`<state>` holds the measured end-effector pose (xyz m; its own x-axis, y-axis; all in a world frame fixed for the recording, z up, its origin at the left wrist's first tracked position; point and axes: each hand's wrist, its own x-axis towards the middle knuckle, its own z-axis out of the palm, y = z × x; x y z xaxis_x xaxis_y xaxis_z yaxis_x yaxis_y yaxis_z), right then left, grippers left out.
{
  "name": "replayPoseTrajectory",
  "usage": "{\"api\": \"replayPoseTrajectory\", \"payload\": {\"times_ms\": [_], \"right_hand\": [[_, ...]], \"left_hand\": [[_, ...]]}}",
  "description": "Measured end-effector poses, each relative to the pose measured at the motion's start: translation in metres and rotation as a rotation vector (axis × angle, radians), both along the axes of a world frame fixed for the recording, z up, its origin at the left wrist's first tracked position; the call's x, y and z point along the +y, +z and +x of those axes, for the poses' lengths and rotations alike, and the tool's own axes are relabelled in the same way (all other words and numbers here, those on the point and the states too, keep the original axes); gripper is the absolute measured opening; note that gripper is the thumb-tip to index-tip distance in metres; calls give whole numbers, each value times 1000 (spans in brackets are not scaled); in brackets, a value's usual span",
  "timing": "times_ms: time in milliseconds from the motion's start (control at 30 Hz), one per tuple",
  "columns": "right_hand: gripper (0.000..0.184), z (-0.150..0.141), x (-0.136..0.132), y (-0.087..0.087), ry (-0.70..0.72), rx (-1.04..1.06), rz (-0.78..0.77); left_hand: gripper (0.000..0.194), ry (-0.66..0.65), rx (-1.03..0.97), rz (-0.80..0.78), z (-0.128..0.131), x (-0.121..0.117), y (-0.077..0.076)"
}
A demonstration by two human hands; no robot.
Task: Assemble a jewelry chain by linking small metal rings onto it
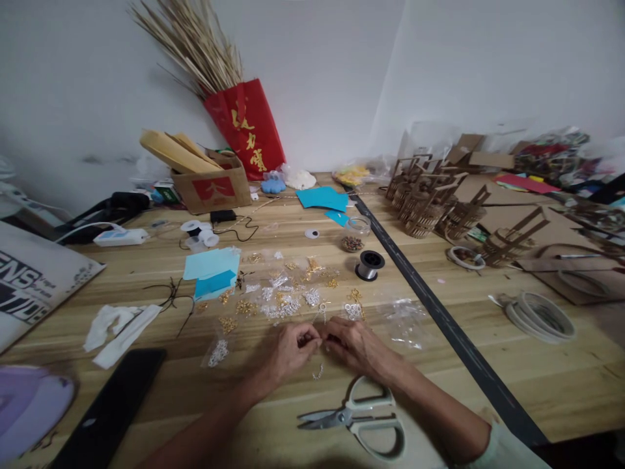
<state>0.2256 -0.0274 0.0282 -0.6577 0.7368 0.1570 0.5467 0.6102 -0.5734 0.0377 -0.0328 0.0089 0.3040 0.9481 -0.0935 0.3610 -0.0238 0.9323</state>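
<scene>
My left hand [295, 348] and my right hand [349, 342] meet at the fingertips above the table, each closed in a pinch. Between them a thin strand with a small ring [322, 308] shows just past the fingers; most of it is hidden. A short curved row of silver beads [318, 372] is below my fingertips, and I cannot tell whether it joins the strand. Just beyond lie silver beads [286, 306], gold findings [247, 306] and silver rings [352, 311] on small clear bags. Scissors [356, 417] with pale handles lie partly open near my right forearm.
A spool of wire [370, 265] and a jar of beads [354, 243] stand beyond my right hand. Blue card sheets [212, 264], a black phone-like slab [110, 410] and white strips [122, 329] lie left. Bamboo baskets [424, 202] and tape rolls [541, 317] are right.
</scene>
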Motion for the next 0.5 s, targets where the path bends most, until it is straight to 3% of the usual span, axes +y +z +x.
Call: {"api": "replayPoseTrajectory", "payload": {"times_ms": [233, 500], "right_hand": [[17, 4, 4, 3, 12, 57, -68], [17, 15, 10, 14, -88, -35, -86]], "left_hand": [[14, -9, 142, 105, 0, -2, -5], [16, -200, 437, 837, -4, -12, -10]]}}
